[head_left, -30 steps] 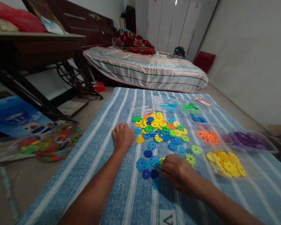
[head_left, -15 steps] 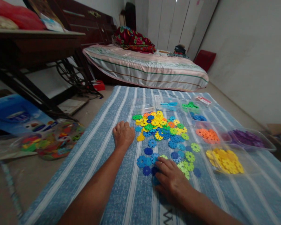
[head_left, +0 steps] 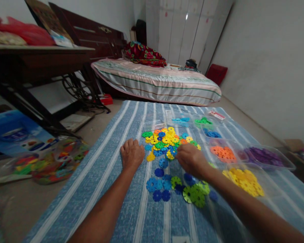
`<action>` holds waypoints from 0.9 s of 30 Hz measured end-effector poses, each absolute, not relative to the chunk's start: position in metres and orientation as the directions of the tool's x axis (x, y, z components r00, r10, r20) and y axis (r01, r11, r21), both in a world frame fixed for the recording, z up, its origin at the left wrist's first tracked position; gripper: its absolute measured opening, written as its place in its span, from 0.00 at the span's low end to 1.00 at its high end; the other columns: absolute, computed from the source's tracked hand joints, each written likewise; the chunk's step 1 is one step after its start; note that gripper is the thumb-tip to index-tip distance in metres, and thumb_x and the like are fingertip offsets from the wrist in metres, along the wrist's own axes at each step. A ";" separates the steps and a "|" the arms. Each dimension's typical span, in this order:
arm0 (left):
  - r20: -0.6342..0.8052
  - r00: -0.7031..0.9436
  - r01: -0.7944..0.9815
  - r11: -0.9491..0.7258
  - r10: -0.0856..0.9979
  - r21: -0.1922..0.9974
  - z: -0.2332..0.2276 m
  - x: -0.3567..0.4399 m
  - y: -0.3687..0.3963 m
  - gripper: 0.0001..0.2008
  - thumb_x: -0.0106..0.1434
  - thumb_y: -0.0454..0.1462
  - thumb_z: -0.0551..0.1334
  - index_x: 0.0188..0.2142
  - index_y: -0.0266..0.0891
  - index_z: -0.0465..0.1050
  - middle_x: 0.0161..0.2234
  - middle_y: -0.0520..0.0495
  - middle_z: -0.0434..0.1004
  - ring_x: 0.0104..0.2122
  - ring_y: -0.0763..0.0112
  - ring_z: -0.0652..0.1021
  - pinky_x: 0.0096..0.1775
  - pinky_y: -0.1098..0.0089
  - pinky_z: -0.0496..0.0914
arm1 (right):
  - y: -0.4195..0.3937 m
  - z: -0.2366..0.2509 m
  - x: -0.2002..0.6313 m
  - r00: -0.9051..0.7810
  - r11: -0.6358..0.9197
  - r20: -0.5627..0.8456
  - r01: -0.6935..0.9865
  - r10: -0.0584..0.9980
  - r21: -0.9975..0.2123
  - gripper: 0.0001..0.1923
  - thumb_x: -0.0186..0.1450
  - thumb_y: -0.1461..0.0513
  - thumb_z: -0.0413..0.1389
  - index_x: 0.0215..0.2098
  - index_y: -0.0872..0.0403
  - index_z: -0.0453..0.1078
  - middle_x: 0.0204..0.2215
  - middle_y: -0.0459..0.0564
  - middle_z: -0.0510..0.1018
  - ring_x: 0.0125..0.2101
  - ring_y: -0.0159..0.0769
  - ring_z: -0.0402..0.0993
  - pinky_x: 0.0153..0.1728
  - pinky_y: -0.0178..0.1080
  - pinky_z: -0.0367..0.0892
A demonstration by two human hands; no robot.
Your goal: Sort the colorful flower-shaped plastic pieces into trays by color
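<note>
On striped mat (head_left: 131, 209): right hand (head_left: 190, 159) over disc pile (head_left: 167, 141); left hand (head_left: 131, 154) flat.

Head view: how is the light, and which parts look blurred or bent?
Head view: dim, soft room light, with one small glare spot on the wardrobe; the right hand looks slightly smeared over the disc pile, while the left hand is sharper; the mat stripes fan outward and the table leans, a wide-lens distortion; the edges are soft.
</note>
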State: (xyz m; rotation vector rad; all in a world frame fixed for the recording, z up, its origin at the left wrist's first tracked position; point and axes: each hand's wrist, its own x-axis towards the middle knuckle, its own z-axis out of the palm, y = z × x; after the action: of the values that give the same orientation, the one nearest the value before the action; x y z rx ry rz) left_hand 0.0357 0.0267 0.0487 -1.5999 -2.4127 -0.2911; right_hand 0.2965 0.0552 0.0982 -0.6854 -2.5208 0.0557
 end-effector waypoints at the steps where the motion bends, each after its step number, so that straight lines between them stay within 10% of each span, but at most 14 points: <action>1: 0.300 -0.377 0.923 0.383 0.876 0.040 0.049 0.036 0.027 0.17 0.68 0.39 0.50 0.46 0.34 0.73 0.52 0.33 0.74 0.55 0.51 0.71 0.52 0.56 0.64 | 0.077 0.112 0.297 -0.669 0.817 0.503 0.556 0.547 -0.149 0.15 0.71 0.63 0.49 0.30 0.54 0.74 0.33 0.55 0.79 0.35 0.41 0.72 0.41 0.42 0.66; 6: 0.326 -0.380 0.923 0.381 0.866 0.064 0.046 0.034 0.027 0.17 0.67 0.39 0.51 0.46 0.34 0.74 0.53 0.32 0.74 0.55 0.51 0.71 0.53 0.55 0.64 | 0.129 0.146 0.295 -0.379 0.543 0.604 0.833 0.701 -0.107 0.15 0.72 0.58 0.50 0.36 0.55 0.76 0.32 0.57 0.78 0.35 0.43 0.71 0.39 0.41 0.60; 14: 0.308 -0.371 0.924 0.382 0.876 0.027 0.047 0.035 0.025 0.17 0.68 0.40 0.50 0.46 0.33 0.74 0.54 0.32 0.74 0.55 0.51 0.71 0.53 0.55 0.65 | 0.067 0.090 0.286 -0.752 0.808 0.304 0.572 0.585 -0.142 0.17 0.72 0.62 0.50 0.25 0.54 0.72 0.25 0.49 0.75 0.27 0.33 0.67 0.31 0.36 0.54; 27: 0.328 -0.483 0.871 0.483 0.812 0.087 0.047 0.007 0.062 0.18 0.66 0.37 0.49 0.45 0.35 0.77 0.52 0.34 0.77 0.53 0.53 0.75 0.51 0.58 0.68 | 0.169 0.137 0.299 -0.640 0.691 0.272 0.701 0.719 -0.175 0.13 0.71 0.61 0.52 0.33 0.54 0.77 0.34 0.52 0.82 0.33 0.36 0.76 0.33 0.34 0.60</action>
State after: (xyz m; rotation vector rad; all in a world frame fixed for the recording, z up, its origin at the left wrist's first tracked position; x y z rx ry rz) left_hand 0.0071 0.0621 0.0467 -1.4409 -2.4884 -0.3554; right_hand 0.2993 0.1692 0.1373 -1.1196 -2.5839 0.0760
